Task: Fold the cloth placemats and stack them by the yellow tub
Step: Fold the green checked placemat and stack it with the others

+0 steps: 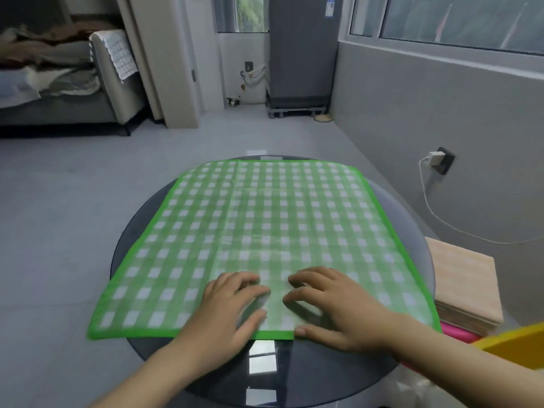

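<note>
A green-and-white checked cloth placemat [265, 225] lies spread flat over the round dark glass table [265, 375], its corners hanging past the rim. My left hand [232, 304] and my right hand [332, 301] rest side by side on the mat near its front edge, fingers lightly bent and pressing on the cloth, thumbs at the hem. The left hand is a little blurred. A corner of the yellow tub [512, 346] shows at the lower right.
A stack of beige folded cloth [468, 290] sits right of the table, with something pink [459, 334] under it. A white charger cable [435, 213] hangs from a wall socket on the right. Grey floor, a sofa and a fridge lie beyond.
</note>
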Tool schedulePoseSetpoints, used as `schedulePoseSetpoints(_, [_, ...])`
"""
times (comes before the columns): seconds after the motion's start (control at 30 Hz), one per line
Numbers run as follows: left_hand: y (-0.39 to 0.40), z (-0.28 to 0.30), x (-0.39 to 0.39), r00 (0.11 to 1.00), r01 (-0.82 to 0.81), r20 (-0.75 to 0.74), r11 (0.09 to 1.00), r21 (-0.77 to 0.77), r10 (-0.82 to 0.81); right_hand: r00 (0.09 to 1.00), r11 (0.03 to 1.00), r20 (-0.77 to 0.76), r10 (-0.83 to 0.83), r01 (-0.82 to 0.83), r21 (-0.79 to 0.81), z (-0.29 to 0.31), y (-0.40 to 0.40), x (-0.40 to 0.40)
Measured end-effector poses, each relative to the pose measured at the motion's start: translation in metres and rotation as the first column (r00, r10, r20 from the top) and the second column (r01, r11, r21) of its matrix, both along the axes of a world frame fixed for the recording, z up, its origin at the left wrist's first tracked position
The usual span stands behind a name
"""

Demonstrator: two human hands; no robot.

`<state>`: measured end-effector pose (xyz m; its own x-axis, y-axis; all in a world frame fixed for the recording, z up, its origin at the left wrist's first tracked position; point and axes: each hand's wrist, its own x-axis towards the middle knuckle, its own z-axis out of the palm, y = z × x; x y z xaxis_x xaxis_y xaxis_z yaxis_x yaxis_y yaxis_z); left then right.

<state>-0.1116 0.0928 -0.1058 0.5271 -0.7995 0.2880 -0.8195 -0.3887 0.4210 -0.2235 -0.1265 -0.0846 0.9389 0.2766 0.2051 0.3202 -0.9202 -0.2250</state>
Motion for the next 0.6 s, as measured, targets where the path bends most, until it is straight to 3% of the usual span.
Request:
schedulePoseSetpoints(0.3, [0.007, 0.012, -0.002, 0.963, 0.121, -0.243, 0.993, 0.008, -0.115, 0.999, 0.983, -0.009, 0.045, -0.043, 0.18, -0.007, 0.008, -0.003])
schedulePoseSetpoints(0.6, [0.002, 0.022, -0.004, 0.955, 0.136, -0.273, 0.989, 0.064, -0.114, 0.998, 0.945, -0.047, -0.048, 0.06, 0.321, -0.005, 0.017, -0.003])
